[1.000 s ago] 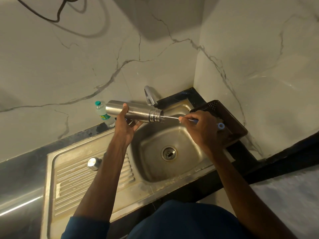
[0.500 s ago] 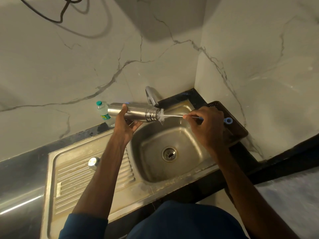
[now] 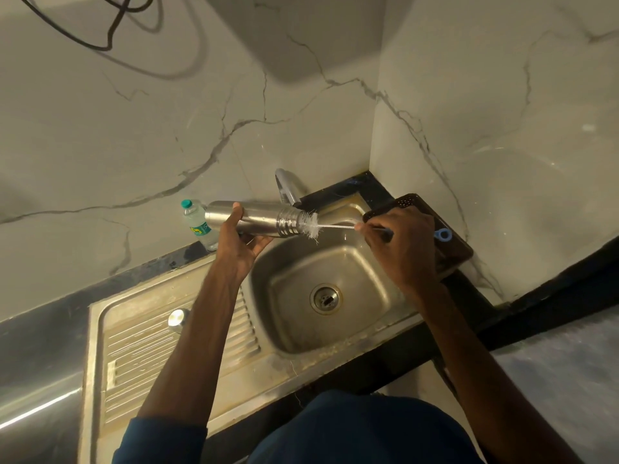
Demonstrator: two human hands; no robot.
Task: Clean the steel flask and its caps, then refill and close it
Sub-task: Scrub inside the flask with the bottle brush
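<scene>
Sideways, left grip (image 3: 239, 244) holds ribbed steel flask (image 3: 259, 218); right grip (image 3: 402, 249) pinches wire brush (image 3: 335, 226) (white bristles).

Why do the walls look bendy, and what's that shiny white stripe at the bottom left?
Head view: the wide-angle lens curves the black counter and leans the walls; the stripe is glare on a steel surface; the cable throws a soft shadow beside it; the brush bristles at the flask mouth look slightly smeared.
</scene>
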